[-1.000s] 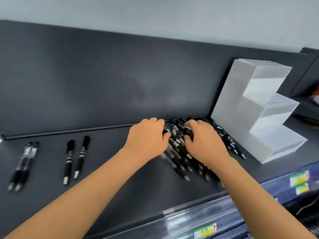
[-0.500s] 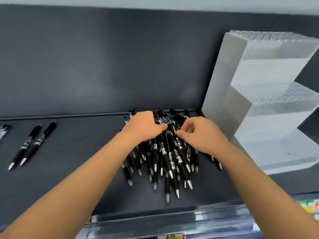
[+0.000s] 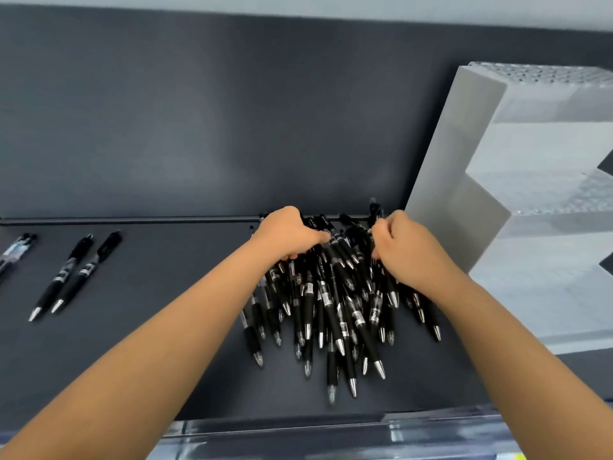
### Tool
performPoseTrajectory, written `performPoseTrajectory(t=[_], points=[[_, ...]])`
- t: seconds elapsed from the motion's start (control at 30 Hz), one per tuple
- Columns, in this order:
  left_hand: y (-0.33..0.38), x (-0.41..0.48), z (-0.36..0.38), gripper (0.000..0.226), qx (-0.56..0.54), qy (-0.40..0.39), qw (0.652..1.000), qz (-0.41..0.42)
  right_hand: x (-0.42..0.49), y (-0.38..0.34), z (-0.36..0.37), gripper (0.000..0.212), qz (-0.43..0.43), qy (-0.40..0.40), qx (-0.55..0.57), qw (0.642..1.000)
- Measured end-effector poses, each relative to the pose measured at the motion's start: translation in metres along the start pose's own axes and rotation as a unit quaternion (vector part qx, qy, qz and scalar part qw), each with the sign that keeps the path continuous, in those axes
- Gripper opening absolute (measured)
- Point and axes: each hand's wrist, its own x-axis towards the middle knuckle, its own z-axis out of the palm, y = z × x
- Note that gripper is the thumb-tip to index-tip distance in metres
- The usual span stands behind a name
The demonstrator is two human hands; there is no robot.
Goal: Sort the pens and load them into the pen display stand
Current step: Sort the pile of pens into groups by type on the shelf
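Sorting step: left hand (image 3: 288,234) and right hand (image 3: 409,252), each grip curled round pens in the black pen pile (image 3: 331,313); next, probably, isolating one type.

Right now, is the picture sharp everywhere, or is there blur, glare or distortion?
Head view: the pens are sharp; the clear display stand looks hazy and washed-out; the shelf front edge is blurred, with bright glints; the wide lens stretches the corners.

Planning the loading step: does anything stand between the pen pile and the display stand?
Nothing visible does. The pen pile lies right beside the display stand on the dark shelf; the right hand grips pens at its stand-side edge.
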Motion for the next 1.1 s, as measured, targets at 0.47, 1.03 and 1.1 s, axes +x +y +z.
performPoseTrajectory(t=[0.47, 1.03, 1.1], points=[[0.025, 0.005, -0.005, 0.033, 0.039, -0.064, 0.997, -0.007, 0.018, 0.009, 0.003, 0.016, 0.058, -0.027, 0.099, 0.993], [0.030, -0.010, -0.005, 0.023, -0.007, -0.135, 0.991, -0.021, 0.024, 0.004, 0.007, 0.017, 0.089, -0.069, 0.260, 0.959], [0.030, -0.014, -0.007, 0.020, -0.060, -0.122, 0.990, -0.038, 0.018, 0.002, 0.002, 0.010, 0.085, -0.063, 0.289, 0.952]])
